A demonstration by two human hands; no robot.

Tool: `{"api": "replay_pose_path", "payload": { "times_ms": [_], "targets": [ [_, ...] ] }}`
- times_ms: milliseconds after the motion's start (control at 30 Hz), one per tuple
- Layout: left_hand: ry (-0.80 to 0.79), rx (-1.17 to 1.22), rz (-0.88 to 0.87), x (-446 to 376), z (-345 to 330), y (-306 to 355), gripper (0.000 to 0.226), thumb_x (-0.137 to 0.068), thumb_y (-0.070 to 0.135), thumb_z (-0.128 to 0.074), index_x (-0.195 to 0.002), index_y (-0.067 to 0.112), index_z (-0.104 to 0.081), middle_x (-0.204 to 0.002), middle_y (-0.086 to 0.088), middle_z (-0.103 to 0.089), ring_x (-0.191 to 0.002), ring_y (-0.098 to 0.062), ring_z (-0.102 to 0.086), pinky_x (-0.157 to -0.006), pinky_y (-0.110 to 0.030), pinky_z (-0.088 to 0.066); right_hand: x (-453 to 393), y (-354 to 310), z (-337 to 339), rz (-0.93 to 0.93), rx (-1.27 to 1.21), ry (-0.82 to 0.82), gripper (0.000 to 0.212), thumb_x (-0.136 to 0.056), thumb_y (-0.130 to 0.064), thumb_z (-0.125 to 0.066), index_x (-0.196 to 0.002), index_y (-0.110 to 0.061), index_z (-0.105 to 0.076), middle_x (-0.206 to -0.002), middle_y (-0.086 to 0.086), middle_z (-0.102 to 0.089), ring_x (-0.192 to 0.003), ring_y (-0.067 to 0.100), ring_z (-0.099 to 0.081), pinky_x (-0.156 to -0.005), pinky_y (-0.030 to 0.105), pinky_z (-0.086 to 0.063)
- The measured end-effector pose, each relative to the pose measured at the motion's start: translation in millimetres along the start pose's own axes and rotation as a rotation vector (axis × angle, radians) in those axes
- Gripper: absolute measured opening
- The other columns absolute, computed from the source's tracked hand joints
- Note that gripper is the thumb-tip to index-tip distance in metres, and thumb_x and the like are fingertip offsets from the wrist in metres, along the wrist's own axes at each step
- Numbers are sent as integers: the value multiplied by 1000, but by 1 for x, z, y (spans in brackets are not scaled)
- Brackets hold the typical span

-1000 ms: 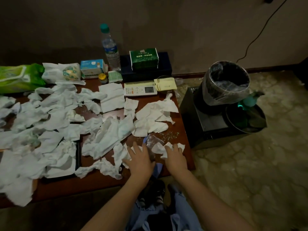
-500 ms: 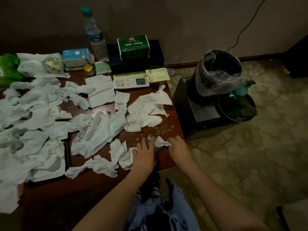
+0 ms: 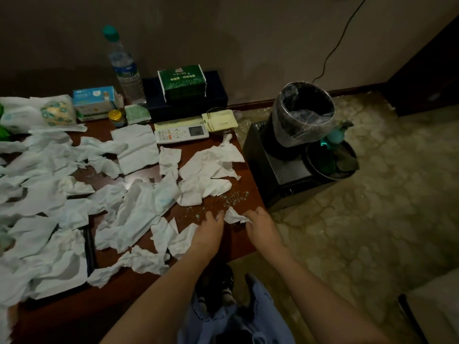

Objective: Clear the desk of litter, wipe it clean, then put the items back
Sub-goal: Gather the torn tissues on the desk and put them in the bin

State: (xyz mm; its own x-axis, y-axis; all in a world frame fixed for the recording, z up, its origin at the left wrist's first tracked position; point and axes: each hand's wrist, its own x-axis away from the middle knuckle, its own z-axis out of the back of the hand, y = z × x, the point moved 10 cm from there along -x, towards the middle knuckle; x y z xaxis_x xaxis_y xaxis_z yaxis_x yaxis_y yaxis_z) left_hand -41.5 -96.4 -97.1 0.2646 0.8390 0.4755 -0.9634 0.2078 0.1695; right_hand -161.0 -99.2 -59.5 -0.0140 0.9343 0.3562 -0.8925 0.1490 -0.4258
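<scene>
The brown desk [image 3: 244,175] is strewn with several crumpled white tissues [image 3: 139,212], and pale green crumbs [image 3: 231,197] are scattered near its right front corner. At that corner my right hand [image 3: 262,225] pinches a small torn tissue scrap [image 3: 233,216]. My left hand [image 3: 211,228] lies just left of it, palm down, with its fingertips on the desk touching the scrap's left edge. A bin with a clear plastic liner [image 3: 305,112] stands on a black box [image 3: 280,172] to the right of the desk.
Along the desk's back edge stand a water bottle [image 3: 124,68], a mask box [image 3: 95,100], a small jar [image 3: 115,117], a green pack [image 3: 182,80] on a dark box [image 3: 186,105], a white remote [image 3: 181,132] and a yellow packet [image 3: 219,120]. A dark dish [image 3: 332,162] sits beside the bin.
Both hands have slid toward the desk's right front corner. The right hand has closed on the small tissue scrap. The clear wrapper seen between the hands is out of sight.
</scene>
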Motion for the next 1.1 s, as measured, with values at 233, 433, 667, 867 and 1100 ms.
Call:
{"api": "replay_pose_path", "payload": {
  "times_ms": [233, 433, 667, 867, 1100],
  "targets": [
    [-67, 132, -21, -3, 17, -14, 26, -95, 6, -44, -121, 7, -44, -124, -13, -45, -106, -29, -55, -86, -34, -44, 12, -2, 21, -23, -51, 62, 29, -97, -15, -49, -121, -8, -63, -111, 12, -52, -102, 23, -52, -85, 28, -42],
    [167, 287, -31, -15, 100, -10, 14, -94, 10, -47, -99, 5, -59, -108, -13, -55, -94, -28, -58, -73, -28, -40, 17, 2, 59, -31, -106, 207, 28, -98, -22, -49, -116, -9, -66, -94, 2, -46, -82, 11, -45, -64, 16, -30],
    [430, 403, -106, -18, 210, 27, 9, -87, 2, -51, -91, 7, -56, -97, -6, -49, -89, -25, -53, -66, -21, -29, -17, 18, 119, -39, -183, 326, 23, -97, -21, -51, -108, -7, -67, -87, 0, -46, -75, 13, -46, -58, 19, -31],
    [588, 510, -171, -66, 288, 98, 15, -85, -3, -50, -81, 12, -48, -87, -3, -44, -80, -18, -45, -66, -25, -32, -77, 73, 186, -102, -309, 371, 13, -95, -20, -55, -87, -10, -53, -81, 4, -53, -71, 19, -52, -58, 29, -38],
    [579, 654, -208, -193, 325, 194, 18, -83, -6, -54, -77, 11, -54, -82, 5, -44, -74, -12, -43, -60, -15, -33, -172, 159, 279, -89, -319, 400, 17, -90, -5, -55, -80, -15, -47, -76, -2, -45, -73, 17, -45, -57, 26, -30]
  ]
}}
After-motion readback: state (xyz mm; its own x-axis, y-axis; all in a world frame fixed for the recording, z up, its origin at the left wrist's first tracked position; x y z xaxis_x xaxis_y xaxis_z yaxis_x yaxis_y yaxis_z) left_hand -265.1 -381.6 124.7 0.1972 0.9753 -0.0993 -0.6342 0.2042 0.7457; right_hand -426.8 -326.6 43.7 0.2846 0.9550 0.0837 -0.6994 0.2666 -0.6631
